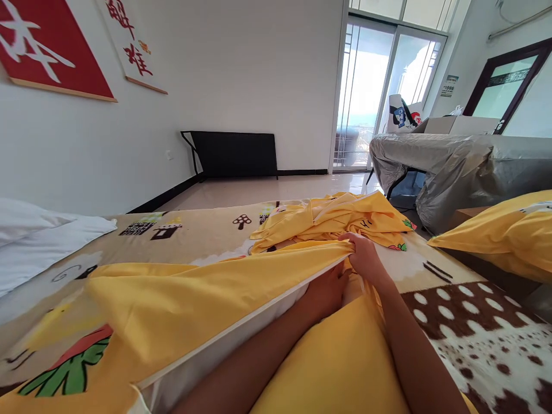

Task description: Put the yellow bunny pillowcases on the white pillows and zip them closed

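Smooth yellow cloth stretches into a long, taut wedge across a plush blanket printed with mushrooms and houses, its beige pile giving way at right to brown with white dots. The cloth is a case, lying across the near part of the blanket, its pale-edged opening slanting toward the person and a red-and-green carrot print spread at its lower left corner. White fabric shows inside the opening; whether lining or filling, one cannot tell. The right hand grips the gathered far end of the case in a closed hold. The left hand reaches into the opening, fingers curled and partly hidden, so its hold cannot be told. Both forearms screen part of the yellow folds.

Just beyond the right hand lies a crumpled yellow cover, printed with carrots. A plump white pillow rests at left, a yellow pillow at right. Behind, a flat black panel leans by the white wall, red and white scrolls hang at left, and a counter under crinkled silvery plastic carries a box and a printed bag.
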The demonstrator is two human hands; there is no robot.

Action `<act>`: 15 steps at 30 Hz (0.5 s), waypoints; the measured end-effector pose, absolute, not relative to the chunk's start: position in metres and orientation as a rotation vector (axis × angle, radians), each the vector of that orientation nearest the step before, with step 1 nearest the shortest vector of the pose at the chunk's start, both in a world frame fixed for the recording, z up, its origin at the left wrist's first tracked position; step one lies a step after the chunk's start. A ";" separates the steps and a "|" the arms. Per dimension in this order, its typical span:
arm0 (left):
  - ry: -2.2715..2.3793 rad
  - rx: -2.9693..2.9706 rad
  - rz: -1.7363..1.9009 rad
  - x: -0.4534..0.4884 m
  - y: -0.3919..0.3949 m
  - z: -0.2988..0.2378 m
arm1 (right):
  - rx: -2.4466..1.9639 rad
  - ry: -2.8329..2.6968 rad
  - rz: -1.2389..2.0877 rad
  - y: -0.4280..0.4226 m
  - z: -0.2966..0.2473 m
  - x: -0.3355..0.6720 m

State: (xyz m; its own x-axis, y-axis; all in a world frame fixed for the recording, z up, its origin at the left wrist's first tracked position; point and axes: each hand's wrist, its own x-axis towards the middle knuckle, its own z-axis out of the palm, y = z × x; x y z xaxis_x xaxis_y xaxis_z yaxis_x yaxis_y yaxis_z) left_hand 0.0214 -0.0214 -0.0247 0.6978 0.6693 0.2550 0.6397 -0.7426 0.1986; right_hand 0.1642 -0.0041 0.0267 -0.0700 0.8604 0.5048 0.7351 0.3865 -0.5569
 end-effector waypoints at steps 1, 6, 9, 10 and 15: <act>1.084 2.800 0.461 0.021 -0.022 -0.022 | -1.432 -1.806 0.119 -0.004 0.026 0.162; 1.185 2.705 0.544 0.018 -0.024 -0.011 | -1.684 -1.748 -0.078 -0.008 0.027 0.157; 1.348 2.570 0.736 0.018 -0.020 -0.011 | -1.623 -1.780 -0.067 -0.010 0.029 0.158; 1.398 2.524 0.779 0.018 -0.018 -0.011 | -1.570 -1.793 -0.023 -0.010 0.030 0.158; 1.380 2.459 0.758 0.015 -0.011 -0.014 | -1.392 -1.780 0.182 -0.011 0.035 0.158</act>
